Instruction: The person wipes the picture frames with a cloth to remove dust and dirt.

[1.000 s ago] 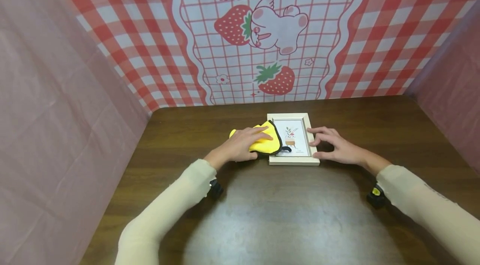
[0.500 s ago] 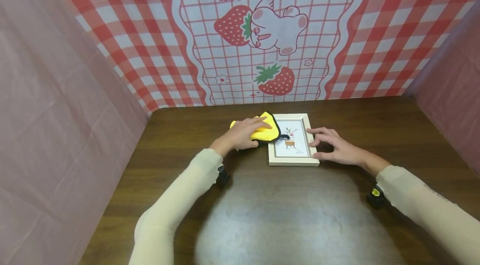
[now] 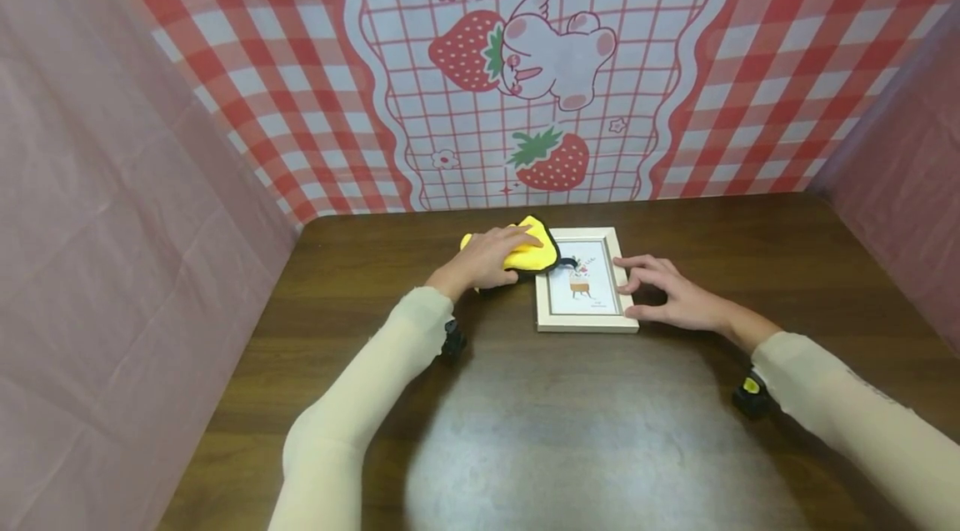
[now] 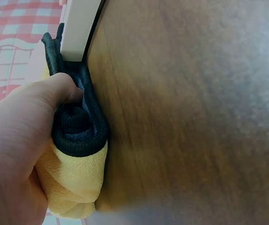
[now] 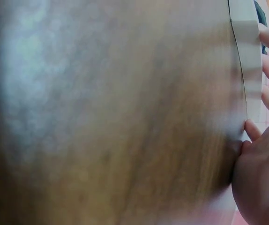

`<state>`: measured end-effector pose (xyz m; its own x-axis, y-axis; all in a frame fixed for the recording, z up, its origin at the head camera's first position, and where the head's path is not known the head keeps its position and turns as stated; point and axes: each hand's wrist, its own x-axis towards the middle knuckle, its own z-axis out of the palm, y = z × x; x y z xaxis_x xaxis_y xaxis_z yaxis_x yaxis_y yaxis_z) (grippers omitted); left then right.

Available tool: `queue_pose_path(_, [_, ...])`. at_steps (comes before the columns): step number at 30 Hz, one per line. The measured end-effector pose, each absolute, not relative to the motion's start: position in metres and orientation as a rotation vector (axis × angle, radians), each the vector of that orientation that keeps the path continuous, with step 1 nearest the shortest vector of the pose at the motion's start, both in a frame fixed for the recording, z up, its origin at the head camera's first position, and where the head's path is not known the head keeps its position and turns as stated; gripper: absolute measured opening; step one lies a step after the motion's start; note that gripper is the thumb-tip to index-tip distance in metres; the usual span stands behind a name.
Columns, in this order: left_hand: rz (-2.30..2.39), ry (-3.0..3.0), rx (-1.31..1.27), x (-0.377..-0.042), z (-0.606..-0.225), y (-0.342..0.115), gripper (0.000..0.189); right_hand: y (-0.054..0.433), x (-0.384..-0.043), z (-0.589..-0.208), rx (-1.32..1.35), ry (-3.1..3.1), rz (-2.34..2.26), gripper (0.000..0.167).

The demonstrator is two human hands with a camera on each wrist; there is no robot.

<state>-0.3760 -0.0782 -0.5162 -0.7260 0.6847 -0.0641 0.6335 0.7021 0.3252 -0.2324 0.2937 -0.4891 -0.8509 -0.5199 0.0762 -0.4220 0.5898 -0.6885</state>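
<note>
A cream picture frame [image 3: 588,321] lies flat on the brown table, its print of a potted plant partly covered at the upper left. My left hand [image 3: 489,257] grips a folded yellow cloth [image 3: 542,252] with black edging, fingers spread over its top. In the left wrist view the thumb [image 4: 66,89] presses into the cloth's dark fold, right at the frame's corner. The cloth overlaps the frame's left rail, and its black loop lies over the print. My right hand [image 3: 671,293] touches the frame's right rail with its fingertips and thumb, spread along that side.
Behind the table [image 3: 562,423] hangs a red-and-white checked cloth [image 3: 525,72] with strawberries and a cartoon animal. Pinkish fabric [image 3: 127,222] hangs at the left, and more of it [image 3: 900,156] at the right.
My left hand has moved the yellow cloth away from me, up along the frame's left side, uncovering the lower-left part of the frame. The right hand and the frame stay nearly still.
</note>
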Motion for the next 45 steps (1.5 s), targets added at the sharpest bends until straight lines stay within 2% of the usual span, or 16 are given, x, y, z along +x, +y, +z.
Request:
queue_pose_path(15, [0.407,2.748,1.131,-0.366,-0.517,-0.081,0.074,0.296,-0.233,-0.490,-0.812,2.678,-1.109,0.020])
queue_pose_path(18, [0.364,2.755,1.141,-0.353,-0.510,-0.081,0.072,0.295,-0.234,-0.490,-0.813,2.678,-1.106,0.021])
queue_pose_path(25, [0.273,2.734,1.150,-0.287,-0.457,-0.081,0.067,0.295,-0.233,-0.490,-0.816,2.692,-1.107,0.021])
queue_pose_path(33, [0.231,2.737,1.213,-0.256,-0.454,-0.087,0.067,0.294,-0.233,-0.490,-0.822,2.693,-1.110,0.021])
queue_pose_path(40, [0.239,2.742,1.274,-0.247,-0.466,-0.091,0.068,0.294,-0.234,-0.490,-0.821,2.694,-1.112,0.021])
queue_pose_path(45, [0.259,2.726,1.276,-0.233,-0.461,-0.092,0.068,0.294,-0.234,-0.491,-0.799,2.687,-1.104,0.021])
